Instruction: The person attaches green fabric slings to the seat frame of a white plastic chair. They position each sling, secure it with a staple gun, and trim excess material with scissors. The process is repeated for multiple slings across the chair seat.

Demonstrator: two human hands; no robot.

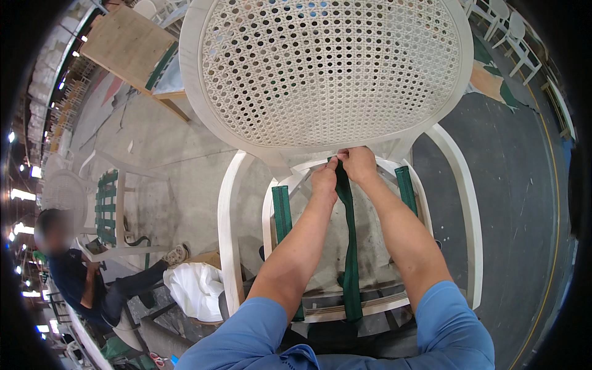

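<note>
A white armchair frame [229,234] stands in front of me, its oval back filled with woven cane [333,80]. A green webbing strap [350,259] runs down the middle of the bare seat opening, from the rear rail to the front rail. My left hand [324,179] pinches the strap's far end at the rear rail, just under the back. Beside it, my right hand [359,164] has its fingers closed on the same end; the fingertips are partly hidden. One green strap [282,213] lies along the left of the seat, and another [406,190] on the right.
On the left, a person [77,271] sits near another white chair with green webbing [106,208]. A white plastic bag [194,291] lies by my chair's left side. Behind stands a wooden piece of furniture [129,49]. More white chairs [515,43] are at the far right.
</note>
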